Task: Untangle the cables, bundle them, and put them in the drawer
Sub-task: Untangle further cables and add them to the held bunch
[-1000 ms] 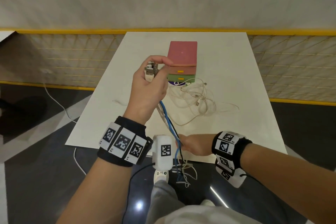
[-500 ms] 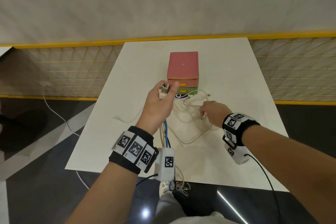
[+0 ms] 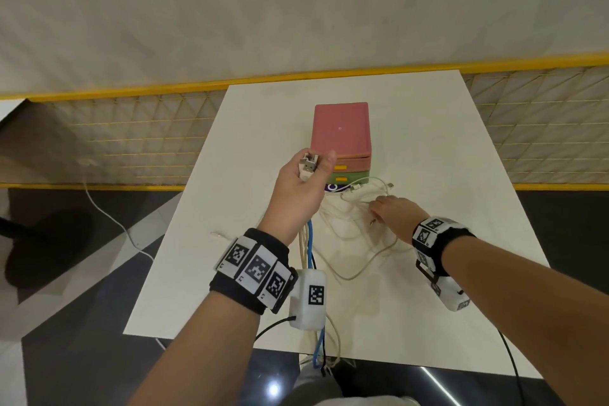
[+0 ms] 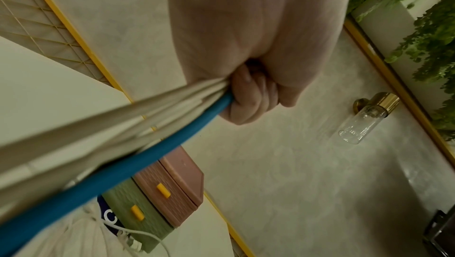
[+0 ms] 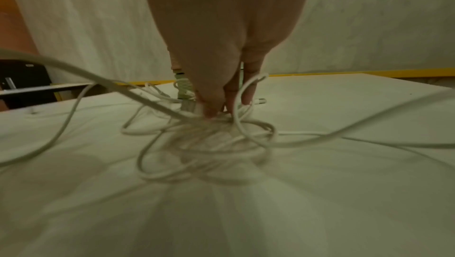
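Note:
My left hand [image 3: 301, 188] is raised above the white table [image 3: 461, 208], gripping a bundle of cables [image 3: 306, 241]: a blue one [image 4: 123, 164] and several white ones, with USB plugs [image 3: 309, 165] sticking out above the fist. The bundle hangs down past the table's near edge. To the right, a tangle of white cables [image 3: 349, 217] lies in front of the stacked drawer unit [image 3: 341, 132], whose pink and green drawers are closed. My right hand [image 3: 390, 211] reaches down into the tangle [image 5: 209, 144], its fingertips [image 5: 211, 110] pinching a white strand.
A loose white cable end [image 3: 217, 234] lies on the table to the left. Another white cord [image 3: 108, 217] runs across the floor on the left. A yellow-railed mesh fence [image 3: 131, 142] stands behind the table. The drawer unit is just beyond both hands.
My right hand left the near table edge and went forward into the white tangle. My left hand moved a little further forward, holding the same bundle.

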`<state>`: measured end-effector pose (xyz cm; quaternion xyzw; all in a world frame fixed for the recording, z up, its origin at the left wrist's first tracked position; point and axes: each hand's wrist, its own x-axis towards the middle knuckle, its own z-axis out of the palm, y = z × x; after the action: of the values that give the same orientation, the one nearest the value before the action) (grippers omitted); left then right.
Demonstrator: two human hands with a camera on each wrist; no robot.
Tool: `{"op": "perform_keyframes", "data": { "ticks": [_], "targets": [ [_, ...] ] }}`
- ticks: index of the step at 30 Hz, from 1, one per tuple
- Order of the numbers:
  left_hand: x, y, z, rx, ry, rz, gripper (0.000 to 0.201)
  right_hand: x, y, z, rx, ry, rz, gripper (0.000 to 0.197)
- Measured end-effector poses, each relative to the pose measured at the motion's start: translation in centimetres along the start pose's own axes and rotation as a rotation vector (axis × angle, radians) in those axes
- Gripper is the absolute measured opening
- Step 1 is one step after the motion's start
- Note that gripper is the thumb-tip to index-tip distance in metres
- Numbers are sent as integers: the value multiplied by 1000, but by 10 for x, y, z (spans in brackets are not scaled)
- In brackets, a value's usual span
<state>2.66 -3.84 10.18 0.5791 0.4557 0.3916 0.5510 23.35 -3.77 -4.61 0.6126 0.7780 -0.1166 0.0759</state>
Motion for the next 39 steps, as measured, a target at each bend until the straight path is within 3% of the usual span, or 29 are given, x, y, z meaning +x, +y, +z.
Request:
{"op": "perform_keyframes", "data": {
  "ticks": [3,8,11,14,17,20,23,28,32,35,39],
  "targets": [
    [8,-3,-4,19,32,22,25,-2,-3,-12,305,148,38,14],
    [20,-6,-2,13,121,30,11,-16,-27,-68,970,438,-88,16],
    [22,-4,7,-10,83,2,16,-21,-44,-99,1275,478,-148,18],
    [17,3,20,-49,17,-5,20,-24,-54,-112,1397,512,-239,25],
    [19,4,21,-46,99,51,15,-28,-58,-109,1381,507,-247,23],
    [27,1,16,-19,179,73,26,-30,-61,-94,1224,440,-240,5],
    [26,3,15,-25,180,86,30,-33,-67,-93,1139,439,-217,19],
    [31,16,2,-69,278,109,39,-31,-64,-75,885,299,-243,21],
    [32,41,-22,-206,356,146,39,-26,-27,-54,594,170,-16,18],
    [33,44,-35,-130,375,164,45,-19,-11,-70,470,268,55,19],
    [31,36,-26,-51,208,143,26,-3,-20,-107,606,376,-5,25]
  ]
}}
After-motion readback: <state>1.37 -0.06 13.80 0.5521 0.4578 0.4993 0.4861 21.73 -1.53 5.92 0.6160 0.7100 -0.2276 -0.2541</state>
